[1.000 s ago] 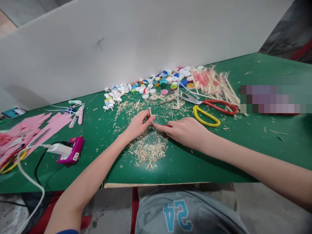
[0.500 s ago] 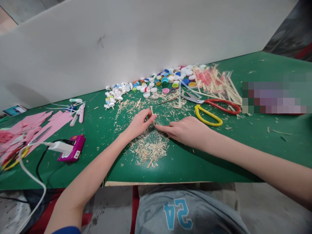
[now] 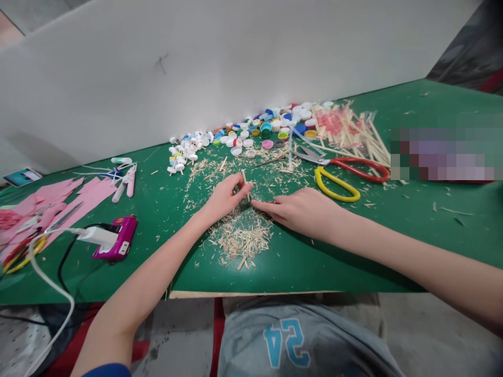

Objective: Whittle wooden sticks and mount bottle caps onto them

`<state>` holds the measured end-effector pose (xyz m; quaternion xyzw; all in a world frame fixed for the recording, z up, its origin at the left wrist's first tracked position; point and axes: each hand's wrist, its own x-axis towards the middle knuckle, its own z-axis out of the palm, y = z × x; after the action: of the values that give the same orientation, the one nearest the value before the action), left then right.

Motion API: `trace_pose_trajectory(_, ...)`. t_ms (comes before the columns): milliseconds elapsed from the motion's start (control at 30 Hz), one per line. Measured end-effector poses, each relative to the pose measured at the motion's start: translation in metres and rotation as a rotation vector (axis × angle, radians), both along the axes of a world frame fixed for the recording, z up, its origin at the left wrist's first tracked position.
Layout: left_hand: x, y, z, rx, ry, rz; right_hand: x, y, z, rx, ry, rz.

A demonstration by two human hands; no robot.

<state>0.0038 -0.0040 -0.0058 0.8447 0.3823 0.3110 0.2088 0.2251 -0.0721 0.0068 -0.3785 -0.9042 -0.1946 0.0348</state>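
Note:
My left hand [image 3: 223, 199] is closed in a pinch on a short wooden stick [image 3: 245, 180], which stands nearly upright over the green table [image 3: 314, 262]. My right hand [image 3: 302, 209] lies low on the table just right of it, fingers closed and pointing at the stick's base. A sliver of red shows under those fingers; what they hold is hidden. Below both hands lies a pile of wood shavings [image 3: 239, 238].
Scissors [image 3: 338, 180] with red and yellow handles lie right of the hands. Behind them are coloured bottle caps [image 3: 271, 128], long wooden sticks [image 3: 353, 133] and white caps on pegs [image 3: 183, 154]. A magenta glue gun [image 3: 117, 240] with cables and pink paper [image 3: 58, 196] sit at the left.
Both hands stay at the same spot with the stick still pinched; only the view has shifted slightly.

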Motion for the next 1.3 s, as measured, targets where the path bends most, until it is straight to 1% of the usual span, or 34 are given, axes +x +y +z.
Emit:
trace_pose_trajectory(200, -0.0008, 0.0014, -0.0018, 0.012, -0.002, -0.005, 0.0026, 0.0027, -0.0027, 0.046, 0.014, -0.005)
trace_pose_trajectory(367, -0.0006, 0.0021, -0.0017, 0.024, -0.007, -0.019, 0.0019, 0.0019, -0.0046, 0.005, 0.002, 0.002)
trace_pose_trajectory(567, -0.0002, 0.0013, -0.0018, 0.019, -0.001, -0.012, 0.0012, 0.0007, -0.0012, 0.064, -0.020, -0.025)
trace_pose_trajectory(767, -0.0002, 0.0013, -0.0020, 0.026, 0.013, -0.015, 0.0008, 0.0009, -0.0030, -0.003, 0.003, -0.003)
trace_pose_trajectory(933, -0.0004, 0.0015, -0.0020, 0.010, 0.016, -0.018, 0.0021, 0.0011, -0.0027, 0.052, -0.010, -0.020)
trace_pose_trajectory(1133, -0.0007, 0.0025, -0.0028, 0.036, 0.011, -0.024, 0.0001, 0.0000, -0.0031, -0.013, 0.007, -0.018)
trace_pose_trajectory(1300, -0.0003, 0.0014, -0.0019, 0.013, 0.009, -0.022, -0.0004, -0.0008, -0.0010, 0.027, -0.004, -0.051)
